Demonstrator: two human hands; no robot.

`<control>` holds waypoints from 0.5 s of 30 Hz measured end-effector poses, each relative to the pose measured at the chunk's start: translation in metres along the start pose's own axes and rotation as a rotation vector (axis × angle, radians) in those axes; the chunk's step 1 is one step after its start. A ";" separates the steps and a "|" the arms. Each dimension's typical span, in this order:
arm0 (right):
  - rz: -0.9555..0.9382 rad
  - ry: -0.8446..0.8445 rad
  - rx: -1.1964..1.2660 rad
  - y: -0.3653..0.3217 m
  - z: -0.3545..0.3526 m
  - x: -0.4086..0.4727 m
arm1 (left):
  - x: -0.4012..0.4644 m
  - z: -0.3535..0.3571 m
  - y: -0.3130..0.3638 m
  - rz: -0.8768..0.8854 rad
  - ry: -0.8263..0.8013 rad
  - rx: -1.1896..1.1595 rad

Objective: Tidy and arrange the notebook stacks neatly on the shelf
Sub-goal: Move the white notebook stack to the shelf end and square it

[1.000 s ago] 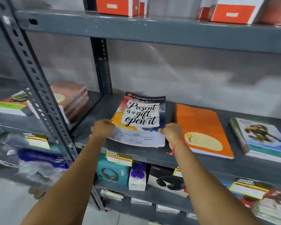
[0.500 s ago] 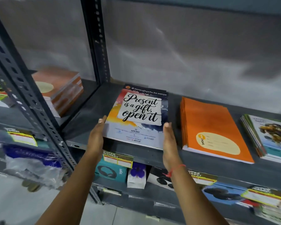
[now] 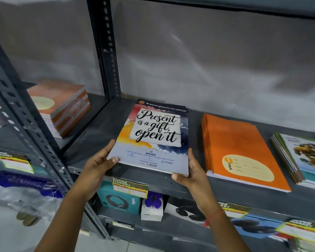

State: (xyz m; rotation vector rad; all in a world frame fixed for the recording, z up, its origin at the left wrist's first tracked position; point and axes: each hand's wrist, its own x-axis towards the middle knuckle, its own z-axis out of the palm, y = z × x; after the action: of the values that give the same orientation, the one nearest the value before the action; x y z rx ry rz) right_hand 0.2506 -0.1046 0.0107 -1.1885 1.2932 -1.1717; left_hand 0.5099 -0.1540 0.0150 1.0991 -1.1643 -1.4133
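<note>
Your left hand [image 3: 98, 163] and right hand [image 3: 191, 171] are gripping the near corners of the "Present is a gift, open it" notebook stack [image 3: 153, 137], lying on the grey shelf [image 3: 98, 128], left of the orange "YOUVA" notebooks [image 3: 238, 151].

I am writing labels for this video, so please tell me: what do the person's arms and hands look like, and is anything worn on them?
Both forearms are bare; no sleeves are visible. The left hand wears no glove, ring or band that can be seen. The right hand is also without a glove, and a thin red thread is tied around its wrist. No watch is visible.
</note>
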 end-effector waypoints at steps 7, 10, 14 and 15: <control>0.000 0.038 -0.001 -0.002 0.000 0.000 | 0.001 0.004 -0.001 0.024 0.042 0.073; 0.018 0.043 0.058 -0.002 -0.001 0.000 | 0.002 0.003 0.000 0.006 0.027 0.098; 0.015 0.061 0.095 0.000 0.000 0.002 | 0.003 0.004 -0.003 -0.014 0.078 0.097; 0.013 0.063 0.098 0.001 0.000 0.002 | 0.003 0.005 -0.005 -0.016 0.092 0.092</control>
State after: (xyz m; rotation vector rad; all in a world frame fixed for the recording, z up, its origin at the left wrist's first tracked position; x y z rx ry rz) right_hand 0.2507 -0.1069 0.0099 -1.0777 1.2740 -1.2574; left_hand 0.5044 -0.1561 0.0110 1.2271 -1.1661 -1.3185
